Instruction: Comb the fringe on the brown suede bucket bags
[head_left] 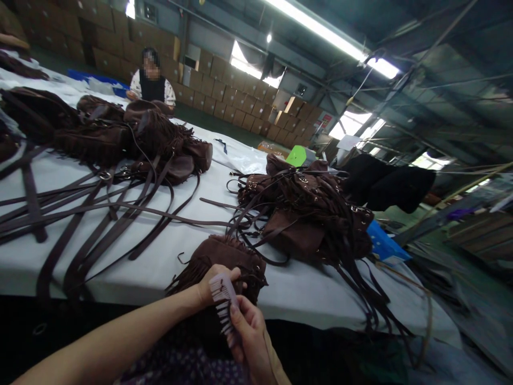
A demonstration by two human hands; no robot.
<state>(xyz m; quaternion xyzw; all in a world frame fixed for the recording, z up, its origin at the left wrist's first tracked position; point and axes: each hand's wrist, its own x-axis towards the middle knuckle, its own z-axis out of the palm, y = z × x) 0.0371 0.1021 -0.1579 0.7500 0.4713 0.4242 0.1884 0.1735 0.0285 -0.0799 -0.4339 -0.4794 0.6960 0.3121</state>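
Observation:
A brown suede fringed bag (228, 259) hangs over the near edge of the white-covered table (168, 251). My left hand (212, 283) grips the bag's lower edge, fingers curled on the fringe. My right hand (248, 331) is closed around a pale pink comb (225, 299), whose teeth point left against the fringe, just below my left hand.
A pile of similar brown fringed bags (308, 214) lies to the right, another pile (120, 133) at the left with long straps (80, 214) spread across the table. A person (151, 80) sits at the far end. Cardboard boxes (224, 80) line the back wall. A blue object (385, 243) sits at the table's right edge.

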